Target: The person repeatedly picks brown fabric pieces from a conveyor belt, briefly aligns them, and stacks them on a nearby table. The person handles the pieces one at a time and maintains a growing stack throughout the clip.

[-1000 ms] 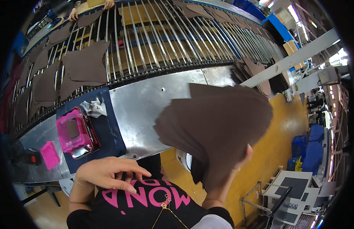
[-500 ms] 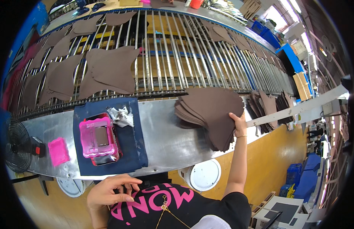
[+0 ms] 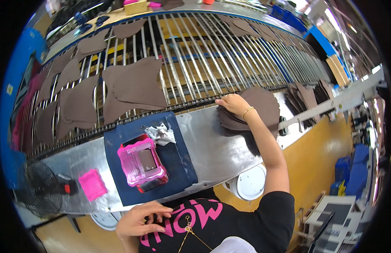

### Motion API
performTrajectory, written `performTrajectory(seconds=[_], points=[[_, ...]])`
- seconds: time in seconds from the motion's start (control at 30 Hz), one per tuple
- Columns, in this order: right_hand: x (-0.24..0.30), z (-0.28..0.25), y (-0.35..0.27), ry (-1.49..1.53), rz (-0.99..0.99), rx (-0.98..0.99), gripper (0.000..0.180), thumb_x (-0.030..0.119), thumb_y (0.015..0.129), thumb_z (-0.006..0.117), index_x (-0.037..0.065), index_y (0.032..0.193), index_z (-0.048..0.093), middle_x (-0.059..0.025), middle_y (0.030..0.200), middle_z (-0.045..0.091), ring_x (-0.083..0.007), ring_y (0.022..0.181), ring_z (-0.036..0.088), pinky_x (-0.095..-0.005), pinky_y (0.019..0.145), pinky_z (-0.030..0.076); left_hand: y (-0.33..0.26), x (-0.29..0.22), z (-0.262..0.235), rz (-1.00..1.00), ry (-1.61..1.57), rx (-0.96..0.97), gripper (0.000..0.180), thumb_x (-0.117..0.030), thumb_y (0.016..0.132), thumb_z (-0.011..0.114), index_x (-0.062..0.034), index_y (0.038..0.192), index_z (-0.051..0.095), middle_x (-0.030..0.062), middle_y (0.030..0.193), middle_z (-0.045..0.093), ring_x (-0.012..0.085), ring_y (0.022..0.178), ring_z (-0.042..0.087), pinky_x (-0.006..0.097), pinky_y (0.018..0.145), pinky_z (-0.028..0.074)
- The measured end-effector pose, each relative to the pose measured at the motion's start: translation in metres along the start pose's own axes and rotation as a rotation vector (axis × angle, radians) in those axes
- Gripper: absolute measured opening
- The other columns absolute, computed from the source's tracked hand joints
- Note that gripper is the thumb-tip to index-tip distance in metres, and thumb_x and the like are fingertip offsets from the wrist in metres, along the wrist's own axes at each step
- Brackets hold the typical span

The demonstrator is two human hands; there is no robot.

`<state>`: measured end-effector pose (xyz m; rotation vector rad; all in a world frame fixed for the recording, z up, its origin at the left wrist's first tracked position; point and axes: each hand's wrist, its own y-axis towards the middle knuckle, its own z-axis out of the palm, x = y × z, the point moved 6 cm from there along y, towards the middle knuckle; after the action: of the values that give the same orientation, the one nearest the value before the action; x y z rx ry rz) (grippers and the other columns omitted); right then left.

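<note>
A stack of brown cut sheet pieces (image 3: 263, 105), fanned along its left side, lies at the right of the metal table (image 3: 216, 156). My right hand (image 3: 235, 105) is at the stack's far left corner, fingers closed together at the edge of a piece; their grip is partly hidden. My left hand (image 3: 147, 220) hovers in front of my body, fingers loosely bent and apart, holding nothing. Nearest to it is a dark blue mat (image 3: 183, 168), which bears a pink scalloped tray (image 3: 124, 162) with a small brown block (image 3: 147, 160) and a crumpled whitish rag (image 3: 161, 134).
Beyond the table runs a rack of metal bars (image 3: 191, 63) with several brown pieces (image 3: 134, 82) spread over it. A black fan (image 3: 39, 187) and pink pad (image 3: 93, 185) are at left. More brown pieces (image 3: 303, 97) stand at right. A white bucket (image 3: 250, 183) is below.
My right hand has gone from the stack's right side to its far left corner. My left hand stays near my body. The whole view has turned and shifted somewhat.
</note>
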<state>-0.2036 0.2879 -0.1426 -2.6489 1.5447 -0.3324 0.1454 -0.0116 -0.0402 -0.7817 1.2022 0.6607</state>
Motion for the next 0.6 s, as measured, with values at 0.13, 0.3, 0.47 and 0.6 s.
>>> performTrajectory(seconds=[0.13,0.3,0.47,0.6], points=[[-0.004,-0.017,-0.042,0.115,-0.014,-0.245,0.039,0.04,0.091,0.052,0.005,0.093,0.069,-0.0143,0.095,0.068,-0.0332,0.093,0.062,-0.045,0.092,0.043,-0.03,0.021,-0.021,0.073,-0.162,-0.054,0.053,-0.006,0.072,0.077,0.0012,0.121,0.058,0.013,0.103,0.063,0.0146,0.08,0.058,0.022,0.059,0.043],[-0.058,-0.049,-0.142,-0.087,0.463,-0.802,0.028,0.029,0.085,0.058,0.005,0.094,0.069,-0.014,0.097,0.067,-0.031,0.093,0.063,-0.042,0.081,0.05,-0.042,0.011,-0.044,0.061,-0.072,0.064,0.055,-0.003,0.071,0.078,0.0007,0.122,0.057,0.0148,0.104,0.063,0.0152,0.081,0.059,0.022,0.062,0.045],[-0.134,0.008,-0.241,0.043,1.2,-0.329,0.068,0.061,0.079,0.06,-0.002,0.101,0.066,-0.0261,0.105,0.064,-0.0417,0.099,0.061,-0.0479,0.086,0.048,-0.054,0.007,-0.059,0.039,-0.059,0.084,0.055,-0.004,0.072,0.078,0.0003,0.122,0.057,0.0132,0.104,0.062,0.0152,0.081,0.06,0.023,0.063,0.046],[-0.118,0.004,-0.25,-0.007,1.218,-0.352,0.067,0.059,0.076,0.065,-0.003,0.101,0.062,-0.0249,0.107,0.063,-0.0416,0.1,0.06,-0.0492,0.085,0.048,-0.05,-0.002,-0.056,0.06,0.018,0.17,0.056,-0.015,0.074,0.078,-0.0008,0.124,0.056,0.0155,0.106,0.062,0.02,0.083,0.063,0.025,0.059,0.049]])
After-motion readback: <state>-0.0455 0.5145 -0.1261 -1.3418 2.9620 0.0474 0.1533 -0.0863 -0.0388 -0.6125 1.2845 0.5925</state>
